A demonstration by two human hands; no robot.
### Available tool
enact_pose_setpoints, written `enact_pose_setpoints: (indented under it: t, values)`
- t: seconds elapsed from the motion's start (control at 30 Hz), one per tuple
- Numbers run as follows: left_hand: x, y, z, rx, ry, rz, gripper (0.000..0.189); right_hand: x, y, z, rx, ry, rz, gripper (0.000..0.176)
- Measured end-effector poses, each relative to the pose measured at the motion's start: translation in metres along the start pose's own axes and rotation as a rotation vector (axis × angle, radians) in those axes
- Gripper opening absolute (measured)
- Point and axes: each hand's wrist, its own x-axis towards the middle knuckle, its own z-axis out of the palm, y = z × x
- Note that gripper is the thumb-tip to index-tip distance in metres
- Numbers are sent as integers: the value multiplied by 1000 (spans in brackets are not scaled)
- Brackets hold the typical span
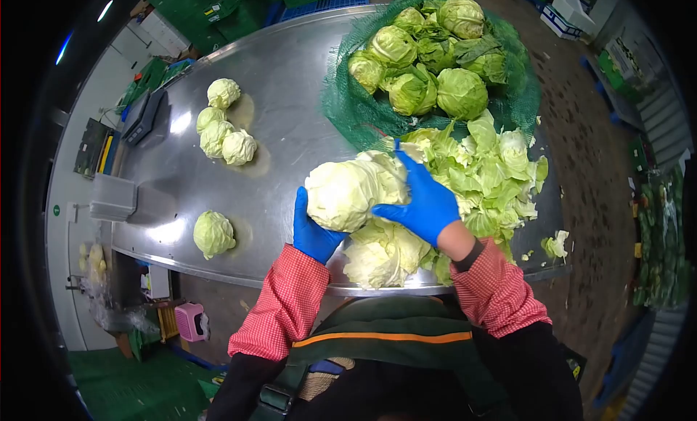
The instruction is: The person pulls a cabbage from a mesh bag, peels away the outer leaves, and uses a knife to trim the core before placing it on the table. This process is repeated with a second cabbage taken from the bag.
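Note:
A pale, trimmed-looking cabbage (pixel 340 196) is held above the near edge of the metal table. My left hand (pixel 314 228), in a blue glove, cups it from the left and below. On its right side, my right hand (pixel 425 203), gloved in blue as well, has its thumb and fingers around a loose outer cabbage leaf (pixel 388 175); the fingertips are partly hidden. Beneath and right of the hands spreads a heap of loose cabbage leaves (pixel 479 170). Behind that heap, several greener cabbages (pixel 462 92) sit in a green mesh sack (pixel 335 94).
On the left of the metal table (pixel 290 65) stand several pale cabbages (pixel 238 147), with another cabbage (pixel 214 234) nearer me. Clear plastic trays (pixel 113 197) and a dark scale (pixel 144 117) line the left edge. Leaf scraps (pixel 555 244) lie at the right edge.

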Motion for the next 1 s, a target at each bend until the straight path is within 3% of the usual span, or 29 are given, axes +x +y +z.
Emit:
enact_pose_setpoints:
  t: [0.1,0.13,0.27,0.3,0.37,0.4,0.43,0.5,0.53,0.63,0.73,0.77,0.83,0.9,0.93,0.97,1.0]
  values:
    - [-5,0,-9,69,-39,40,77,26,22,27,535,-236,132,91]
    - [-8,0,-12,102,-50,67,77,34,25,22,689,-374,314,66]
    - [-15,10,-28,169,-28,123,75,17,11,14,1003,-359,338,23]
    - [-17,11,-36,215,14,172,74,13,9,4,1007,-472,273,27]
    - [-14,13,-56,309,90,262,72,5,17,-6,817,-617,-53,34]
    - [-10,15,-66,330,80,310,70,7,9,-31,587,-843,114,40]
    - [-10,16,-64,349,111,337,69,10,3,-40,487,-905,246,44]
    - [-11,16,-59,385,176,389,68,16,10,-23,769,-665,227,53]
    - [-9,16,-62,344,206,362,67,23,12,-6,693,-479,188,66]
    - [-7,14,-55,253,217,228,66,26,-17,33,130,-173,-89,64]
    - [-6,34,-58,82,225,123,71,15,-15,74,382,-251,61,72]
    - [-9,46,-61,73,241,131,75,6,-10,75,222,-305,118,75]
    - [-8,67,-85,-1,295,290,80,-20,1,84,-81,-425,-14,79]
    - [-8,80,-101,-224,514,334,85,-36,23,107,-83,-361,-105,85]
    - [-5,86,-111,-331,626,352,88,-47,14,105,-132,-467,-121,86]
    - [12,86,-139,-336,741,336,100,-57,4,104,-179,-574,-136,87]
    - [28,70,-111,-178,861,302,100,-62,9,112,-234,-534,-125,89]
